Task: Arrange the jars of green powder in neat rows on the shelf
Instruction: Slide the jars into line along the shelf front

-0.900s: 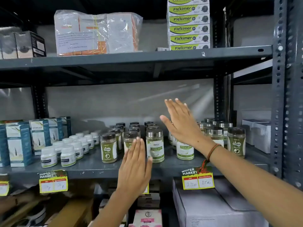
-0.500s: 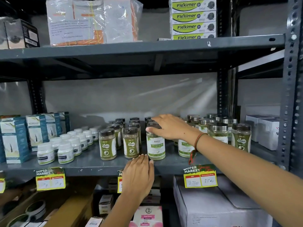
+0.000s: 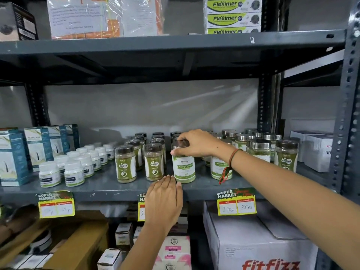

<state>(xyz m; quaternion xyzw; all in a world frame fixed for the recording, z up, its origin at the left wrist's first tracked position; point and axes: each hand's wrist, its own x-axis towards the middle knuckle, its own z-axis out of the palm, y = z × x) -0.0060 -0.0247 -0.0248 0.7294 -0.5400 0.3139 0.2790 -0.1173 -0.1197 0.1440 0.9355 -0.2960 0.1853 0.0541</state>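
Observation:
Several jars of green powder stand on the grey middle shelf (image 3: 101, 187). My right hand (image 3: 196, 143) grips the steel lid of a front moringa jar (image 3: 184, 169) with a white and green label. Two dark-lidded Gaska jars (image 3: 125, 164) (image 3: 154, 162) stand to its left, with rows of the same behind them. Steel-lidded jars (image 3: 258, 148) crowd the right side, and another moringa jar (image 3: 219, 168) sits partly behind my wrist. My left hand (image 3: 164, 199) lies flat on the shelf's front edge, fingers together, holding nothing, just below the gripped jar.
Small white bottles (image 3: 74, 172) and blue boxes (image 3: 11, 158) fill the shelf's left part. White boxes (image 3: 315, 149) stand at the far right by the upright post (image 3: 348, 114). Price tags (image 3: 236, 203) hang from the shelf edge. Cartons (image 3: 253, 240) sit below.
My right hand came down from the air onto the moringa jar's lid and closed on it. My left hand dropped from in front of the jars to the shelf edge.

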